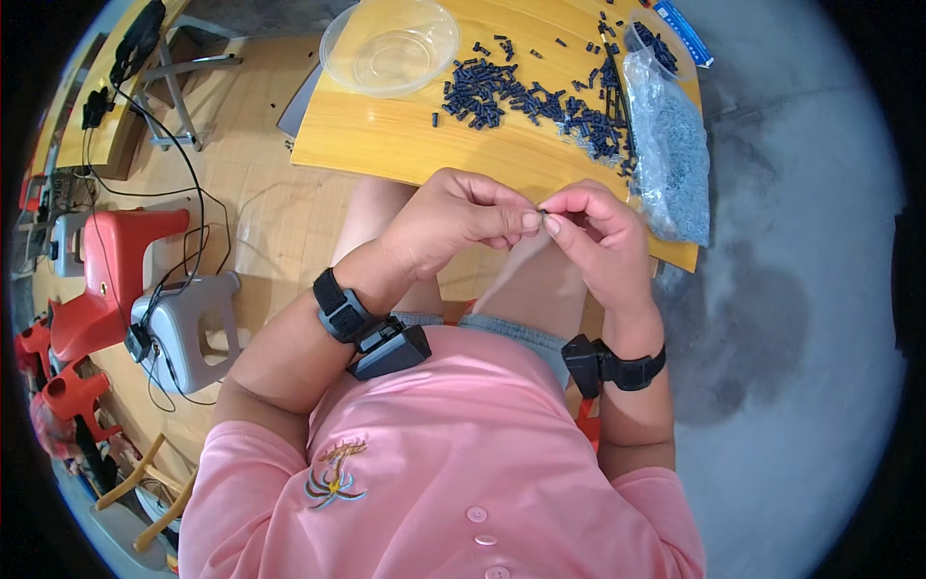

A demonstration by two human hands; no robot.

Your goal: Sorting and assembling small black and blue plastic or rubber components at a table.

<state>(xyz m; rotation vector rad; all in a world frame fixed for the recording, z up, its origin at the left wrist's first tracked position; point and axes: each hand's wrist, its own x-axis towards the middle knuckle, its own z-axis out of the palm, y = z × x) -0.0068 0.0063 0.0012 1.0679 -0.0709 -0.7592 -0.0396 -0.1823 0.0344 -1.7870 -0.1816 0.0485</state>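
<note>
Holds a tiny dark piece [543,212] of unclear material between the pinched fingertips of the bare left hand [451,218] and bare right hand [608,234], close together above the lap [545,283], near the front edge of the yellow wooden table [381,138]. Appears to be at two-handed fingertip work. Probably calls next for steady, aligned pinches. Mostly hidden by fingertips; cannot tell pointing direction or long axis.

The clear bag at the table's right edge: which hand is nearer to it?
Right. The right hand is just left of the clear bag's lower part; the left hand is farther left, beyond the right hand.
</note>
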